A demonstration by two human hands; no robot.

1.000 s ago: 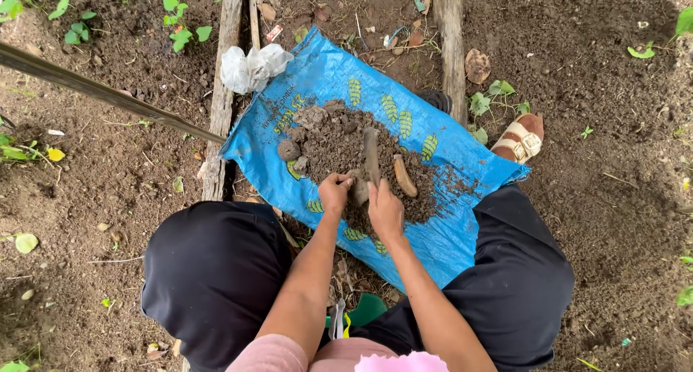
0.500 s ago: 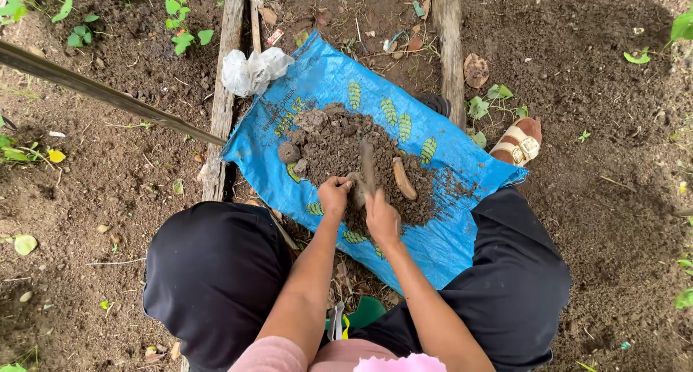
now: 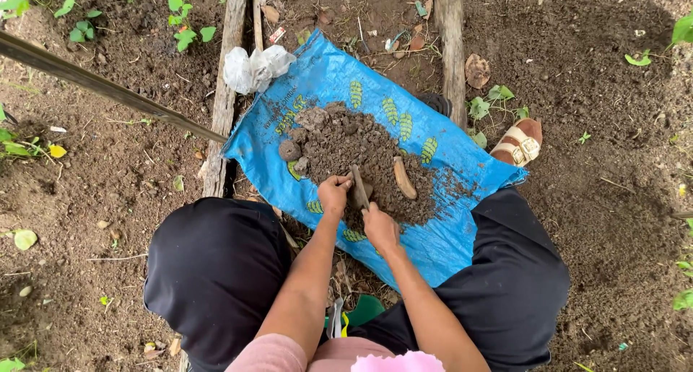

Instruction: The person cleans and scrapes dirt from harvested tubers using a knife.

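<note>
Your right hand [image 3: 379,226] is clenched on a stick [image 3: 359,187] and your left hand [image 3: 334,196] pinches soil [image 3: 361,152] beside that grip, mid-crumbling on the blue sack [image 3: 440,245]; next, I judge, break the clod [image 3: 289,150] beyond.

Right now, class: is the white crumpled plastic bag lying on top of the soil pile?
No, the white plastic bag lies at the blue sack's upper corner, apart from the soil pile.
</note>
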